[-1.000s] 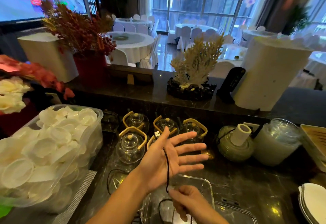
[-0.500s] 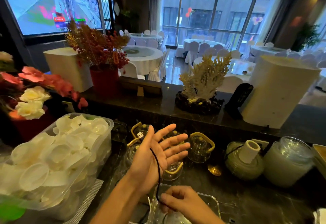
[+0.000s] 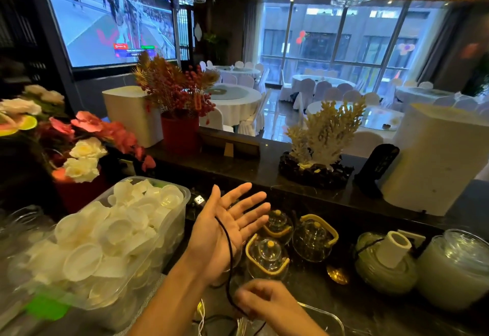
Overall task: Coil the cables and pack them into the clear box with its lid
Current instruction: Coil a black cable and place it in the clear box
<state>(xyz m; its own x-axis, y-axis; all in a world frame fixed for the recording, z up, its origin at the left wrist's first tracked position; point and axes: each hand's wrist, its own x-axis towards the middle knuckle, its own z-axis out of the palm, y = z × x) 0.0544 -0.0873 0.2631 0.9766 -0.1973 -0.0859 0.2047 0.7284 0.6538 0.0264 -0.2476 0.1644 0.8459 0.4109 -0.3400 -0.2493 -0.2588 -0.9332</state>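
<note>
The left hand (image 3: 225, 232) is holding its fingers (image 3: 251, 200) spread, the black cable (image 3: 229, 245) crossing its palm, while the right hand's (image 3: 264, 301) fingers are pinching it below (blurred).

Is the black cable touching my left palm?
Touching. The head view shows the black cable lying across the open left hand.

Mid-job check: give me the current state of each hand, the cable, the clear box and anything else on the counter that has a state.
Left hand: open, palm up, fingers spread.
Thin black cable: draped across the left palm, USB plug sticking out behind the thumb.
Right hand: blurred, pinching the cable low.
Clear plastic box: open, mostly out of frame.
Large clear tub of white cups: full, uncovered.
Glass teapots with yellow handles: lids on.
</note>
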